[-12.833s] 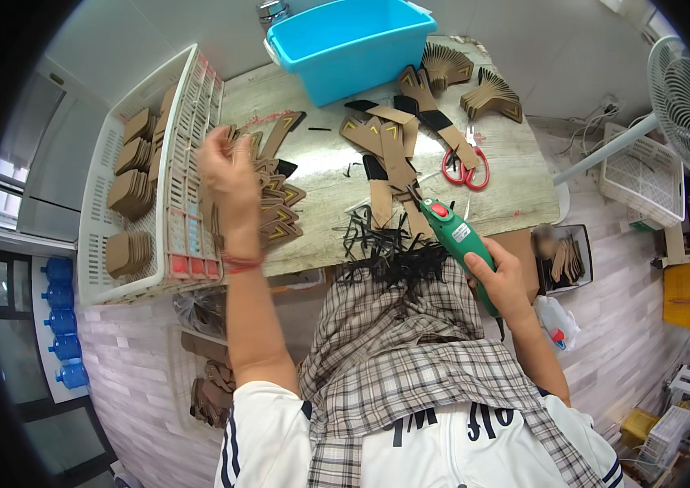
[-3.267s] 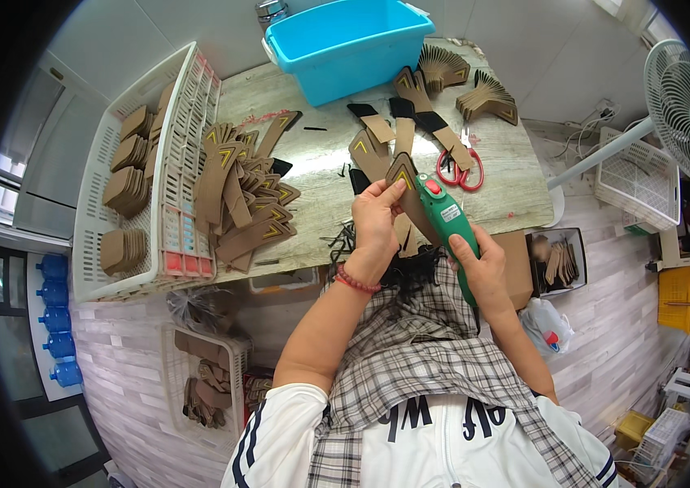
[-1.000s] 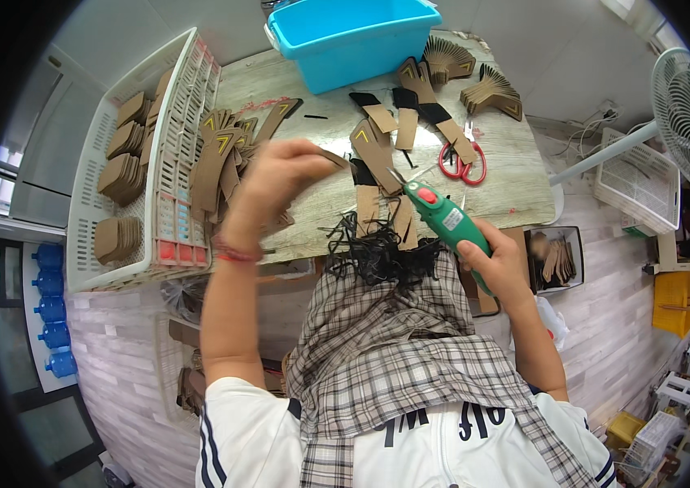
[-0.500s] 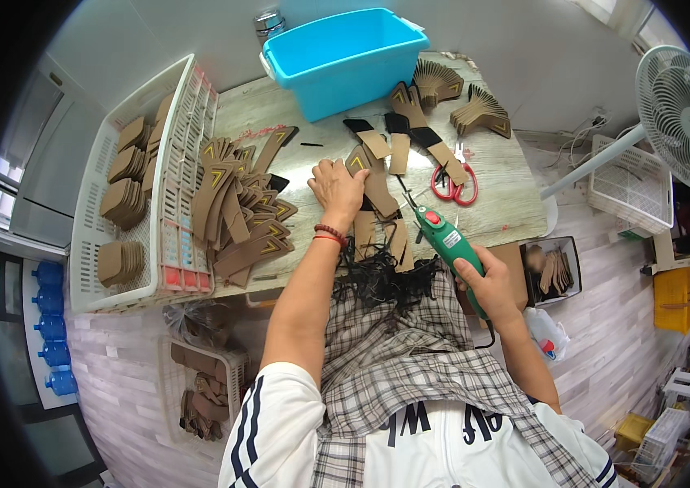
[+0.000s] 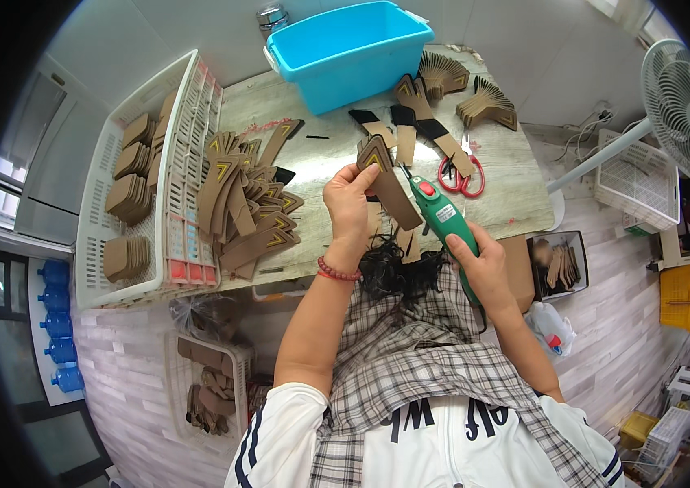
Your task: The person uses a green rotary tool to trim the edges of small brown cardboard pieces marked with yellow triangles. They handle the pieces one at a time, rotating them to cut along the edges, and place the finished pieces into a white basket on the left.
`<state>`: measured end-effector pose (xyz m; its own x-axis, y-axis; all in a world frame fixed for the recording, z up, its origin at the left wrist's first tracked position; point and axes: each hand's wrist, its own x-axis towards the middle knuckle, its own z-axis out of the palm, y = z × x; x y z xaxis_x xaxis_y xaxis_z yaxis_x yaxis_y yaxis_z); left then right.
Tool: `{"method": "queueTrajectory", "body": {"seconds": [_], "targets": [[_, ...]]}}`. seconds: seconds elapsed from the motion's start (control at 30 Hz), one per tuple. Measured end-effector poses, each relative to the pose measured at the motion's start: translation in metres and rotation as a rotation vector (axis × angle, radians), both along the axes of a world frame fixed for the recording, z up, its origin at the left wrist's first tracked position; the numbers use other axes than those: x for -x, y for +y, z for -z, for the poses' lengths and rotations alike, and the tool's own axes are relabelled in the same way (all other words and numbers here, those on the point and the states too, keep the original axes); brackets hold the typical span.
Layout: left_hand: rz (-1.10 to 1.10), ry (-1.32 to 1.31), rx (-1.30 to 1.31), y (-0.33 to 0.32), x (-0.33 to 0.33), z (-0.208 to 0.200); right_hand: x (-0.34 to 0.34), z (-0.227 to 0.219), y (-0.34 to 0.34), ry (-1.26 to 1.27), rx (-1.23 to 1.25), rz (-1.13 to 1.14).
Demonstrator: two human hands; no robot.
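Observation:
My left hand (image 5: 350,202), with a beaded bracelet at its wrist, pinches a brown fabric strap (image 5: 395,202) marked with a yellow chevron. It holds the strap raised over the table. My right hand (image 5: 482,267) is wrapped round a green handheld electric tool (image 5: 445,218) with a red button. The tool's thin tip points away from me, close beside the strap's right edge; I cannot tell if they touch. Below the strap, black scraps (image 5: 390,268) lie at the table's front edge and on my checked apron. Brown strips with black ends (image 5: 406,145) lie beyond.
A heap of similar straps (image 5: 243,195) lies left, beside a white crate (image 5: 162,293) holding stacked brown pieces. A blue tub (image 5: 337,77) stands at the back. Red-handled scissors (image 5: 475,180) and fanned straps (image 5: 487,106) are on the right; a white fan (image 5: 679,114) stands beyond the table.
My left hand has lifted the strap off the table, where it was pressing it down, and tilted it toward the tool. My right hand still grips the tool, with little movement.

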<state>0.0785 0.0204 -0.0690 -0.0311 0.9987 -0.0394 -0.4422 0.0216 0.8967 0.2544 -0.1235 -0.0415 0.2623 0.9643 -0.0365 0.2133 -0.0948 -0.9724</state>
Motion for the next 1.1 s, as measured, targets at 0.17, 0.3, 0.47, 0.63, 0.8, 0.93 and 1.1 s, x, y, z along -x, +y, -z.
{"method": "queueTrajectory", "body": {"seconds": [0.17, 0.3, 0.47, 0.63, 0.8, 0.93, 1.1], "targets": [[-0.005, -0.097, 0.032, -0.012, -0.009, -0.008, 0.001, 0.004, -0.005, 0.041, 0.001, -0.018], [0.054, -0.155, 0.061, -0.017, -0.015, -0.003, 0.002, 0.000, -0.007, 0.059, 0.005, -0.022], [0.115, -0.176, 0.137, -0.024, -0.020, 0.001, 0.002, 0.001, -0.007, 0.118, -0.014, 0.000], [0.160, -0.163, 0.158, -0.035, -0.024, 0.004, 0.004, -0.001, -0.005, 0.121, -0.036, 0.018], [0.219, -0.093, 0.120, -0.042, -0.020, 0.009, 0.001, -0.005, -0.003, 0.152, -0.053, 0.018], [0.163, -0.108, 0.093, -0.041, -0.017, 0.001, -0.003, -0.005, -0.005, 0.142, -0.047, 0.015], [0.188, -0.079, 0.052, -0.037, -0.008, -0.001, -0.007, -0.005, -0.009, 0.175, -0.034, 0.002]]}}
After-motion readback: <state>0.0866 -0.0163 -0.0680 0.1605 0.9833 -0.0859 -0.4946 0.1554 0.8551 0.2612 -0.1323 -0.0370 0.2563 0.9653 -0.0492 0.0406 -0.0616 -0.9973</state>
